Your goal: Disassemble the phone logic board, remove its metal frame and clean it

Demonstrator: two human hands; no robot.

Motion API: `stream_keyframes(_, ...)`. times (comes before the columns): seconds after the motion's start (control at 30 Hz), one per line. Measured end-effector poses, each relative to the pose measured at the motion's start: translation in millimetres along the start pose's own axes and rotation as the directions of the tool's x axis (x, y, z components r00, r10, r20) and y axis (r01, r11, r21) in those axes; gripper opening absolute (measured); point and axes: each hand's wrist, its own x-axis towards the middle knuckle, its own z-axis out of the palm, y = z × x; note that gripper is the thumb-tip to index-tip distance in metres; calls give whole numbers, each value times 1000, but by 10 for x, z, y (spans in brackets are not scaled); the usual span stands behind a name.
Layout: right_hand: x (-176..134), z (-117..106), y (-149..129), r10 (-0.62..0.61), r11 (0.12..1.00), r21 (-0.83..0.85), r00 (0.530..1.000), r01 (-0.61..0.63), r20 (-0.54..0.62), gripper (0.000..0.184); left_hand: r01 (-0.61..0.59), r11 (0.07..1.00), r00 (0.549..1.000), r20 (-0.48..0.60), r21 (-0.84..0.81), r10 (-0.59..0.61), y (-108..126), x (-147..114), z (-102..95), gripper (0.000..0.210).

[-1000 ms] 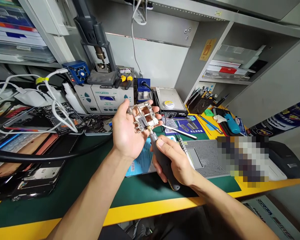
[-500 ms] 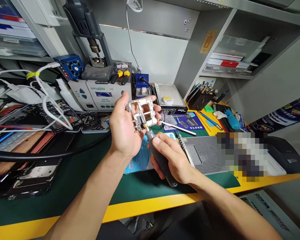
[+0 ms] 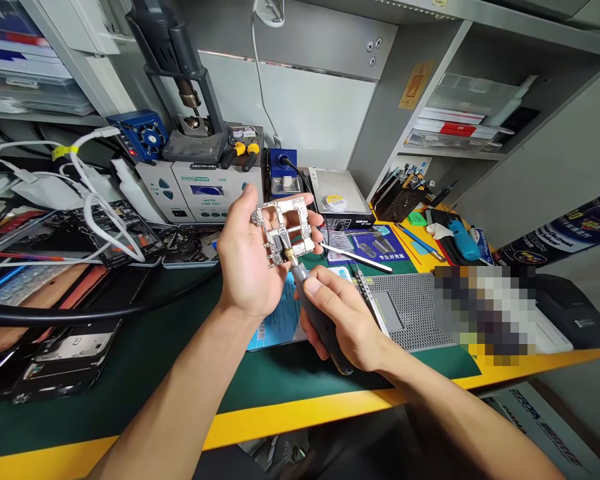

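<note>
Counter, green-topped with yellow edge, at six o'clock; grey station with small display, ten o'clock; perforated grey mat, four o'clock. Hands, two — left hand at eight o'clock, palm up, fingers curled behind and around the circuit board; right hand at five o'clock, wrapped about the grey-handled tool, thumb on top. Grey-handled tool, brass-coloured tip aimed toward eleven o'clock; circuit board, with cut-outs, just off centre toward ten o'clock in the left hand, tip over its six o'clock side — contact too small to tell.
</note>
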Motion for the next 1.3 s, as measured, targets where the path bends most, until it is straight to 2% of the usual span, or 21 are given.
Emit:
stream_keyframes(0.17, -7, -3, 48, -27, 999, -30, 1000, 26, -11, 39, -12, 1000, 1000, 13, 10, 11, 19, -18, 11, 60)
stream_keyframes(0.33, -21, -5, 66, -56, 995, -79, 998, 55, -22, 39, 22, 999, 1000, 8, -50, -22, 8, -36, 14, 55)
stream_keyframes(0.63, -42, 2, 85, -165, 986, -20, 986, 164, -19, 33, 38, 992, 999, 37, -118, -34, 4, -46, 18, 50)
stream_keyframes(0.87, -52, -11, 65, -103, 987, -124, 995, 101, -5, 36, 24, 996, 999, 35, -81, -21, 28, -50, 11, 53)
stream_keyframes(1.17, -41, -14, 59, -64, 991, -120, 998, 64, -3, 37, -44, 999, 999, 29, -6, 45, 32, -76, 35, 56)
stream_keyframes(1.3, -41, -11, 50, -61, 990, -131, 998, 60, -5, 37, -12, 1000, 1000, 16, -29, 12, 48, -64, 37, 56)
